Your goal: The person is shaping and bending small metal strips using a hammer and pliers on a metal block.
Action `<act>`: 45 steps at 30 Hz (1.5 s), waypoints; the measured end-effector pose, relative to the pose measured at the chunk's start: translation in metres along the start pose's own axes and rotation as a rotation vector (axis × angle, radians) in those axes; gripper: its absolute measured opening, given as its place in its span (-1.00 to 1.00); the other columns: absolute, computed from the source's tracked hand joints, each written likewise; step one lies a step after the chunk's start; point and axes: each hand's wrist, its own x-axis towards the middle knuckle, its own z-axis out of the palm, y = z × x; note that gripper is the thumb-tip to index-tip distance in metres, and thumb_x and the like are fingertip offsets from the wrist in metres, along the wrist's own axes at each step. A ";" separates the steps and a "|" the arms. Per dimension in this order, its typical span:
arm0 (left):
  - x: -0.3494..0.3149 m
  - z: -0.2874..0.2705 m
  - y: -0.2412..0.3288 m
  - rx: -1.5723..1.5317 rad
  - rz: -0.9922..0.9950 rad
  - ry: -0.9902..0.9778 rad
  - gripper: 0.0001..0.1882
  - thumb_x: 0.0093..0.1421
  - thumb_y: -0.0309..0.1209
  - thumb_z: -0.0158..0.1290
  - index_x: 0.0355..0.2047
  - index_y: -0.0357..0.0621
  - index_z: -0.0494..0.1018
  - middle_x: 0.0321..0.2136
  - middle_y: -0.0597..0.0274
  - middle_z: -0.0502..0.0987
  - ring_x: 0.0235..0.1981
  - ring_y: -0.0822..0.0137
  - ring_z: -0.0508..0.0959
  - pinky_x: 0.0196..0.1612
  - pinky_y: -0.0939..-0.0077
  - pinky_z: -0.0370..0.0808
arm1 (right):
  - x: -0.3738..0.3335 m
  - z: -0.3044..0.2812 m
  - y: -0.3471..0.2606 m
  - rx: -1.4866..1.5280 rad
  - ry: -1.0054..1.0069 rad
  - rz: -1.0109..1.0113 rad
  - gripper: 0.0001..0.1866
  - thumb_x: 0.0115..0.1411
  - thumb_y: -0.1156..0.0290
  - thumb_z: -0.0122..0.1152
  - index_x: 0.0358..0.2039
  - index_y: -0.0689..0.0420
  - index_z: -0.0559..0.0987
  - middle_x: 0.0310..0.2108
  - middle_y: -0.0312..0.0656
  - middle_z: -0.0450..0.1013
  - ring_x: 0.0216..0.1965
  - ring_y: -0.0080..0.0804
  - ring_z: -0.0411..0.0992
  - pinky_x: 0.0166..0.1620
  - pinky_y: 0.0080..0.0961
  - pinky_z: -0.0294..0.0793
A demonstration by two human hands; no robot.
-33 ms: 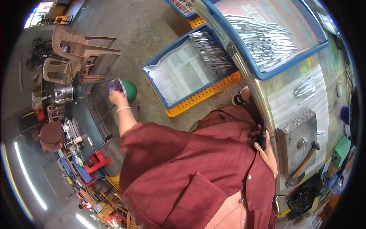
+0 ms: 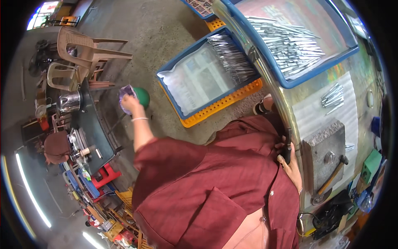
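Green bin (image 2: 142,98) with purple lining (image 2: 127,90)

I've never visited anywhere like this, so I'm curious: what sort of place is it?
Probably a small metalworking workshop, though I can't be sure: a hammer and a grey block sit on the workbench, near a blue tray of thin, silvery pieces.

Purple-mouthed green bin (image 2: 143,98), blue trays (image 2: 321,68), plain maroon shirt (image 2: 174,182).

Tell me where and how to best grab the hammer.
Grip the hammer by the middle of its wooden handle, probably from above, on the side toward the right hand: the handle is slim and uncovered, the dark head at the end farther from that hand.
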 end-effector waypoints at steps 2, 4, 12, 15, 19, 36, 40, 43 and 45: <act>-0.124 0.057 0.044 0.149 0.293 -0.410 -0.82 0.23 -0.40 -0.13 -0.23 -0.19 0.41 -0.66 0.40 0.30 -0.72 0.59 0.24 -0.72 0.69 0.16 | -0.003 -0.002 -0.006 -0.024 0.023 -0.039 -0.39 0.22 0.43 0.04 0.24 0.16 0.07 -0.08 -0.25 0.29 -0.23 -0.56 0.24 -0.10 -0.61 0.30; -0.250 0.070 0.099 0.113 0.330 -0.804 -0.77 0.23 -0.49 -0.20 -0.11 -0.16 0.32 -0.61 0.46 0.28 -0.66 0.65 0.19 -0.65 0.76 0.13 | -0.007 -0.003 -0.021 -0.011 0.042 -0.070 -0.37 0.17 0.51 0.06 0.23 0.17 0.11 -0.10 -0.25 0.30 -0.20 -0.52 0.26 -0.06 -0.58 0.28; -0.435 0.069 0.141 -0.111 -0.108 -2.131 -0.64 0.18 -0.66 -0.28 -0.02 -0.34 0.32 -0.34 0.08 0.48 -0.51 0.46 0.46 -0.39 0.64 0.42 | -0.068 -0.047 -0.050 0.172 0.127 -0.215 -0.45 0.13 0.57 0.03 0.15 0.28 0.18 -0.24 -0.29 0.29 -0.25 -0.58 0.25 -0.08 -0.64 0.25; -0.468 0.078 0.143 -0.150 -0.653 -2.250 -0.50 0.12 -0.62 -0.35 0.09 -0.44 0.24 -0.13 -0.18 0.47 -0.34 0.22 0.57 -0.18 0.45 0.50 | -0.107 -0.086 -0.043 0.099 0.509 -0.304 -0.50 0.16 0.47 0.07 0.11 0.27 0.23 -0.35 -0.34 0.29 -0.34 -0.61 0.24 -0.16 -0.64 0.30; -0.506 0.086 0.147 -0.334 -1.150 -2.356 -0.36 0.03 -0.55 -0.29 0.20 -0.42 0.09 0.08 -0.34 0.28 -0.10 -0.01 0.52 0.03 0.21 0.42 | -0.148 -0.174 0.014 -0.374 1.256 -0.031 -0.48 0.13 0.23 0.18 0.02 0.26 0.33 -0.37 -0.04 0.46 -0.32 -0.23 0.46 -0.20 -0.41 0.41; -0.588 0.072 0.171 -0.071 -0.437 -2.575 -0.59 0.34 -0.29 -0.18 0.02 -0.43 0.28 -0.33 -0.17 0.52 -0.40 0.18 0.56 -0.33 0.41 0.51 | -0.134 -0.234 0.078 -0.755 1.407 -0.152 -0.47 0.09 0.15 0.14 -0.03 0.25 0.36 -0.19 0.09 0.38 -0.15 0.06 0.37 -0.08 -0.12 0.36; -0.598 0.079 0.169 -0.041 -0.145 -2.548 -0.55 0.33 -0.23 -0.15 -0.02 -0.44 0.34 -0.42 0.02 0.48 -0.47 0.33 0.50 -0.43 0.56 0.44 | -0.103 -0.131 0.029 -0.924 1.231 -0.174 -0.46 -0.06 0.29 0.24 -0.06 0.24 0.38 -0.19 -0.07 0.38 -0.17 -0.18 0.35 -0.10 -0.33 0.27; -0.608 0.078 0.178 -0.051 0.109 -2.549 -0.54 0.31 -0.17 -0.13 -0.08 -0.42 0.41 -0.46 0.15 0.38 -0.53 0.41 0.43 -0.45 0.62 0.35 | -0.077 -0.122 0.032 -1.007 1.414 -0.142 -0.55 -0.12 0.41 0.21 -0.16 0.24 0.37 -0.27 -0.09 0.33 -0.27 -0.23 0.34 -0.19 -0.35 0.33; -0.611 0.078 0.178 -0.049 0.286 -2.543 -0.54 0.30 -0.15 -0.11 -0.13 -0.40 0.44 -0.40 0.16 0.33 -0.53 0.45 0.39 -0.45 0.63 0.34 | -0.079 -0.130 0.030 -0.847 1.352 -0.101 -0.62 -0.11 0.47 0.18 -0.23 0.23 0.35 -0.31 -0.11 0.32 -0.28 -0.22 0.36 -0.29 -0.30 0.41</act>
